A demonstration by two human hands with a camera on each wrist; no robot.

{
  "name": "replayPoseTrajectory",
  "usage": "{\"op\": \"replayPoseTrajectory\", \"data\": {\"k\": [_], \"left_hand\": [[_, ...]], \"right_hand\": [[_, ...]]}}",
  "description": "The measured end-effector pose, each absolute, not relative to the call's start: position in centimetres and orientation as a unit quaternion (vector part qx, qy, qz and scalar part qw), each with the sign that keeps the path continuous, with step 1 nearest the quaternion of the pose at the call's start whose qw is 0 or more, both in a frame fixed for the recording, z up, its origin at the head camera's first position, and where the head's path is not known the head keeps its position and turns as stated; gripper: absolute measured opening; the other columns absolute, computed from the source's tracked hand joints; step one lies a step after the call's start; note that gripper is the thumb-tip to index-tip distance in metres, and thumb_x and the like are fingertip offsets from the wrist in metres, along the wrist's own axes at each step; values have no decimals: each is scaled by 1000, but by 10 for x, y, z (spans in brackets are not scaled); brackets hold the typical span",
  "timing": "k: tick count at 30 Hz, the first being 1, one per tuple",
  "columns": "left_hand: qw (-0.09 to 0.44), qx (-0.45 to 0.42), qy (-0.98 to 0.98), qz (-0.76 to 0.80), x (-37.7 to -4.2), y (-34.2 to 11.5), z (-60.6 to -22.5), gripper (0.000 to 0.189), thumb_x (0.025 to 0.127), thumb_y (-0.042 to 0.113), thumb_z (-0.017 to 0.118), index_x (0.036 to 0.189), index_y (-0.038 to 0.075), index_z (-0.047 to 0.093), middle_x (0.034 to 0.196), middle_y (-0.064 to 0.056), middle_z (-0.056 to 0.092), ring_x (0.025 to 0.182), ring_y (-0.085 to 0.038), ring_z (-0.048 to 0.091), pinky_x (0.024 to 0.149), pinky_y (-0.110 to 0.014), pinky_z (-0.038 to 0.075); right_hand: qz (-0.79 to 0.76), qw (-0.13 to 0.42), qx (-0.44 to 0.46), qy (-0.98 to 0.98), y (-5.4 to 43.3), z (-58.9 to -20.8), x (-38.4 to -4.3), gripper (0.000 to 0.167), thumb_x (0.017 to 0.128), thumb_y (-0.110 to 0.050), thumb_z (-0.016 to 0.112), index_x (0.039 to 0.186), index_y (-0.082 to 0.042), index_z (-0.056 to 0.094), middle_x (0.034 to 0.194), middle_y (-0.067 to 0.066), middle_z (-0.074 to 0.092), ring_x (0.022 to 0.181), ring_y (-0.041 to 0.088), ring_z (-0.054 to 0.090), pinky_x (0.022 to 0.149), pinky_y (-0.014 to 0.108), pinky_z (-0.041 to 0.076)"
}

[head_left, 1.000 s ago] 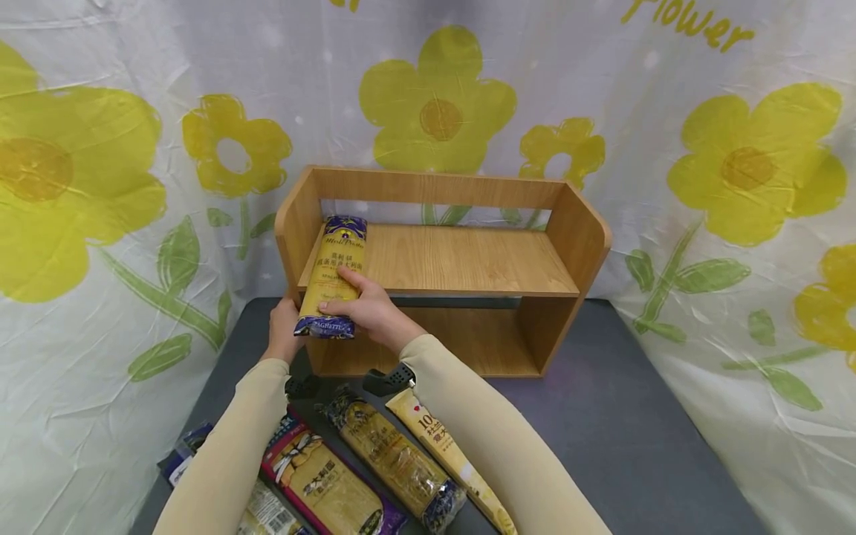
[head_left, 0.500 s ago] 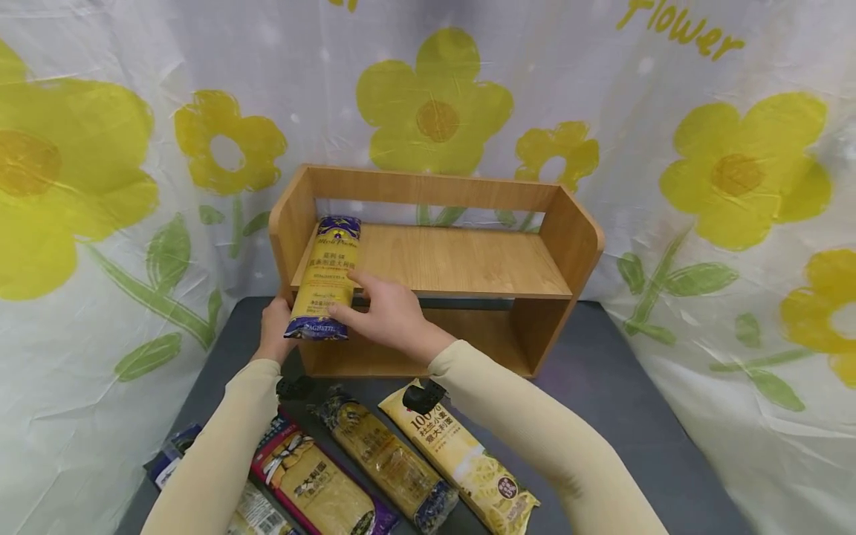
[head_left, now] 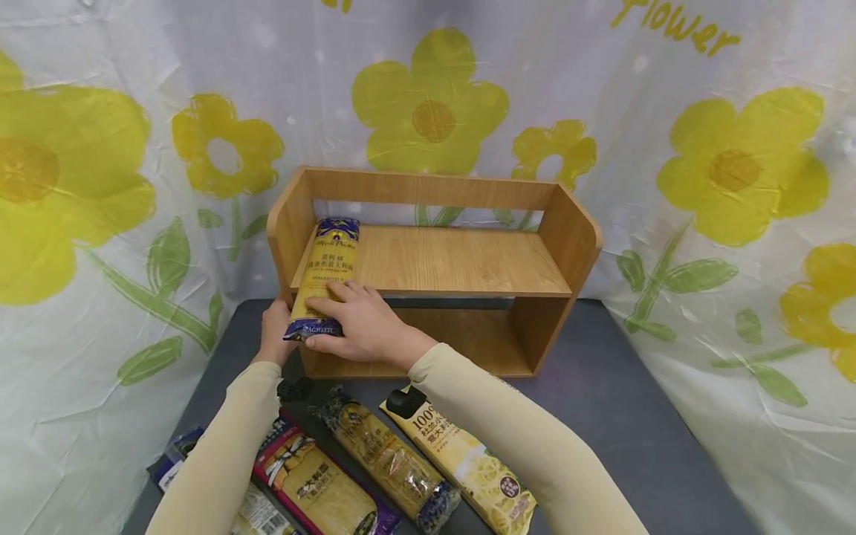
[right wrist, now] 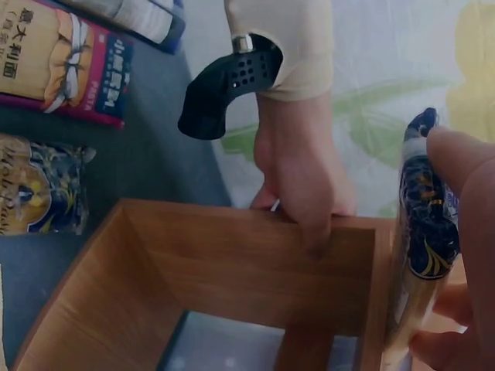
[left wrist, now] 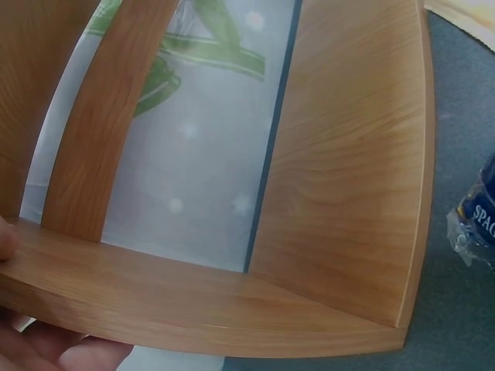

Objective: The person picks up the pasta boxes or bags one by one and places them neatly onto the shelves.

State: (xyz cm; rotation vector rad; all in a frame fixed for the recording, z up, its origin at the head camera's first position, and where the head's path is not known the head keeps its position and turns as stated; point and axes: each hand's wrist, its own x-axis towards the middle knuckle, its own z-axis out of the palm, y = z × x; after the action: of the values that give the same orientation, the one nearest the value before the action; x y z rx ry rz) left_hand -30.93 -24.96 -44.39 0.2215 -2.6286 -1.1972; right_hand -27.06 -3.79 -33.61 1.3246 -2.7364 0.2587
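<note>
A yellow and blue spaghetti packet (head_left: 331,256) lies at the left end of the wooden shelf's (head_left: 455,260) upper board, its lower end jutting past the front edge. My right hand (head_left: 368,327) rests on the packet's lower part, fingers laid over it. The right wrist view shows the thumb against the packet's blue end (right wrist: 429,216). With my left hand (head_left: 273,331) I grip the shelf's left side panel. In the left wrist view its fingers (left wrist: 85,352) are outside the panel (left wrist: 209,297); the thumb tip (left wrist: 6,241) is on the inner side.
In front of the shelf lie more pasta packets: a red and purple one (head_left: 317,483), a dark-ended one (head_left: 388,461), a pale yellow one (head_left: 468,472) and a partly covered one (head_left: 257,513). A flowered curtain (head_left: 428,89) hangs behind the grey table (head_left: 642,446).
My right hand has shifted from the packet's right side to over its lower part. The packet has moved slightly left in view with the shelf. My left hand keeps its hold.
</note>
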Motion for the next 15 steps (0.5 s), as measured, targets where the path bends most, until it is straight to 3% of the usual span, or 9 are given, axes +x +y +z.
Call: {"op": "replayPoseTrajectory", "data": {"k": [6,11,15], "left_hand": [[127,80,-901,-406,-312,-251,-444,23,98,12,55,107,-9,55,89,-25,60,72,-30,55,56,-32,41],[103,95,-895,-422,-311,-250,-444,31,101,15,53,120,-9,51,97,-25,59,75,-29,56,58,-30,42],[117,86,-898,-416,-310,-247,-445,31,103,16,49,118,-10,54,98,-28,60,74,-32,57,58,-32,43]], "right_hand": [[88,57,434,-895,-42,-337,-276,60,101,-54,55,155,-28,46,162,13,39,150,30,39,121,50,32],[114,48,423,-898,-46,-340,-279,59,101,-52,57,154,-28,47,163,11,38,151,31,37,121,52,31],[135,45,414,-899,-51,-341,-282,59,101,-50,58,154,-27,47,164,12,38,151,32,37,121,52,31]]}}
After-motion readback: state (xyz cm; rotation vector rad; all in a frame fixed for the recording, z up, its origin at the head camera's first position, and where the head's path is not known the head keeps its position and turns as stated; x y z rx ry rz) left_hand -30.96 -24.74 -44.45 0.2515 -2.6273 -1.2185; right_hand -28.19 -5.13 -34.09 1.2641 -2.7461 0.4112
